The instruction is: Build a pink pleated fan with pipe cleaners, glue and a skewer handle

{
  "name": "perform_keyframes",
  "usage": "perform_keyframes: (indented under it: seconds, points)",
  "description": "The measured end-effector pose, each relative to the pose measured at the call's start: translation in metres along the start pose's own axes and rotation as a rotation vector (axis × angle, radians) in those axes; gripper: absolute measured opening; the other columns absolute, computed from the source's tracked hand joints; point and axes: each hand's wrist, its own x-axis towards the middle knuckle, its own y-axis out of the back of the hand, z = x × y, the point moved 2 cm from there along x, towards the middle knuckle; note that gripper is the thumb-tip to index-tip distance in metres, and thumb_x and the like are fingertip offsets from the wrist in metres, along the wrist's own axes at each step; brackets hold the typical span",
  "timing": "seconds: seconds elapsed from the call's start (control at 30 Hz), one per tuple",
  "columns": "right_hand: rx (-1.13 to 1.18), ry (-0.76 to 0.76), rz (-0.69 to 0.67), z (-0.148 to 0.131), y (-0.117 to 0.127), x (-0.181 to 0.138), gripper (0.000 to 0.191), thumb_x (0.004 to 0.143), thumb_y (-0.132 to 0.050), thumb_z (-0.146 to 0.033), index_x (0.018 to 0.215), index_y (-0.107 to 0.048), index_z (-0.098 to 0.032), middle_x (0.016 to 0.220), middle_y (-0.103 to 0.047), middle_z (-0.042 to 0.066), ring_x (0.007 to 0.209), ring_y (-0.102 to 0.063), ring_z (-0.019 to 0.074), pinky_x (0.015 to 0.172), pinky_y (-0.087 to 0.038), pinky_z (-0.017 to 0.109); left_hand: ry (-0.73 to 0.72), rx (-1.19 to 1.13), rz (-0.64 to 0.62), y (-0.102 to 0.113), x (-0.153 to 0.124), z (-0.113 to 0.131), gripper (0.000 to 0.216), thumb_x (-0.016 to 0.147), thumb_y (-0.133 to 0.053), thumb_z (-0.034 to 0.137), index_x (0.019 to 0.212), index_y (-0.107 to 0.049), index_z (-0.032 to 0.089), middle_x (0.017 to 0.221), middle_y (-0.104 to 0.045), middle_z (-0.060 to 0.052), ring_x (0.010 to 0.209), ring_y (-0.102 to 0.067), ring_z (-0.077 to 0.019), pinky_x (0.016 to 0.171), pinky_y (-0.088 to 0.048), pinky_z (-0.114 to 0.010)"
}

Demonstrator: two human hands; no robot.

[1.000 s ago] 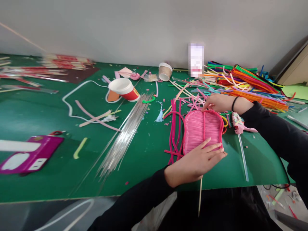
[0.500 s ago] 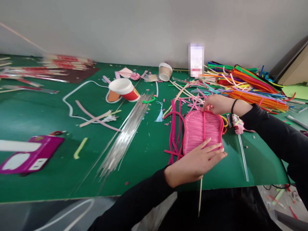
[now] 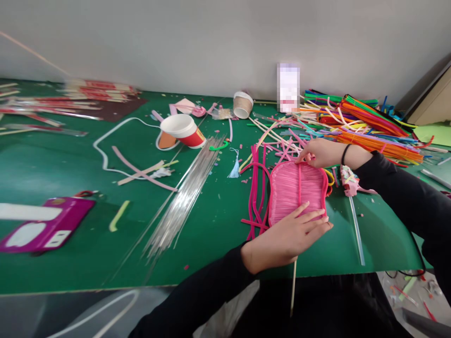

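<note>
A pink panel made of pipe cleaners (image 3: 285, 192) lies on the green table, edged in brighter pink. A single pink pipe cleaner (image 3: 299, 185) runs down its middle. My left hand (image 3: 289, 237) rests flat across the panel's lower end, fingers stretched out and apart. At the top edge, my right hand (image 3: 315, 152) pinches the upper end of the middle pipe cleaner between thumb and finger. A thin wooden stick (image 3: 293, 288) pokes out below my left hand, past the table edge. The panel's bottom is hidden under that hand.
Loose magenta pipe cleaners (image 3: 254, 192) lie left of the panel. Beyond are a bundle of thin metal wires (image 3: 183, 202), a tipped paper cup (image 3: 192, 135) and a blue tassel (image 3: 234, 166). Coloured pipe cleaner bundles (image 3: 380, 141) fill the back right. A phone (image 3: 289, 87) leans on the wall.
Both hands stay in place on the panel. My right hand's fingers have shifted very slightly at the top edge, and the whole view has drifted a little.
</note>
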Motion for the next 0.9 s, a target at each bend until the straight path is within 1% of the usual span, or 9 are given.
perform_keyframes:
  seconds: [0.1,0.2,0.3,0.4,0.53,0.7,0.9]
  points:
    - [-0.057,0.028,-0.059,0.004,0.002,0.000,0.058,0.074,-0.058,-0.003,0.124,-0.070,-0.029,0.097,-0.073,0.005,0.087,-0.062,0.0196,0.076,-0.044,0.028,-0.004,0.002,0.003,0.000,0.000,0.000,0.077,0.076,-0.047,-0.003,0.148,-0.026,0.014,0.156,-0.041,-0.013,0.151,-0.022,-0.0247,0.123,-0.011,-0.052]
    - [-0.144,0.085,-0.049,0.010,0.001,0.001,0.058,0.075,-0.061,-0.005,0.126,-0.068,-0.031,0.105,-0.068,0.007,0.098,-0.057,0.0229,0.084,-0.042,0.032,-0.010,0.005,0.004,-0.001,0.000,-0.001,0.077,0.076,-0.048,-0.003,0.148,-0.027,0.013,0.157,-0.040,-0.013,0.151,-0.022,-0.0248,0.123,-0.012,-0.053]
    - [-0.182,0.104,-0.063,0.017,-0.001,0.000,0.060,0.075,-0.062,-0.006,0.129,-0.066,-0.032,0.112,-0.063,0.008,0.102,-0.052,0.0247,0.087,-0.040,0.035,-0.012,0.013,0.006,-0.001,0.000,-0.001,0.077,0.075,-0.048,-0.003,0.148,-0.027,0.012,0.157,-0.040,-0.013,0.151,-0.021,-0.0251,0.123,-0.012,-0.053]
    - [-0.211,0.129,-0.062,0.019,-0.001,-0.002,0.061,0.076,-0.063,-0.009,0.131,-0.064,-0.034,0.114,-0.061,0.008,0.101,-0.049,0.0249,0.085,-0.039,0.035,-0.017,0.007,0.005,0.000,0.000,0.000,0.077,0.075,-0.049,-0.004,0.148,-0.028,0.011,0.157,-0.040,-0.013,0.151,-0.021,-0.0254,0.123,-0.011,-0.054]
    - [-0.236,0.128,-0.082,0.018,0.002,-0.003,0.059,0.078,-0.064,-0.013,0.133,-0.063,-0.034,0.116,-0.060,0.009,0.100,-0.048,0.0252,0.080,-0.038,0.034,-0.019,0.005,0.004,0.000,0.000,0.000,0.076,0.075,-0.048,-0.004,0.148,-0.028,0.011,0.156,-0.040,-0.015,0.151,-0.022,-0.0269,0.122,-0.015,-0.056]
    - [-0.222,0.103,-0.143,0.013,0.004,-0.004,0.060,0.077,-0.069,-0.015,0.134,-0.062,-0.032,0.117,-0.061,0.009,0.102,-0.048,0.0260,0.081,-0.038,0.033,-0.022,0.010,0.017,0.000,0.000,0.000,0.073,0.078,-0.047,-0.004,0.148,-0.029,0.010,0.156,-0.041,-0.015,0.150,-0.023,-0.0275,0.122,-0.015,-0.056]
    - [-0.228,0.136,-0.091,0.018,-0.001,-0.006,0.059,0.078,-0.072,-0.020,0.135,-0.061,-0.032,0.113,-0.063,0.008,0.099,-0.051,0.0247,0.085,-0.037,0.034,-0.016,0.002,0.013,0.000,0.000,0.000,0.072,0.079,-0.045,-0.004,0.147,-0.029,0.011,0.157,-0.040,-0.014,0.151,-0.023,-0.0280,0.122,-0.016,-0.057]
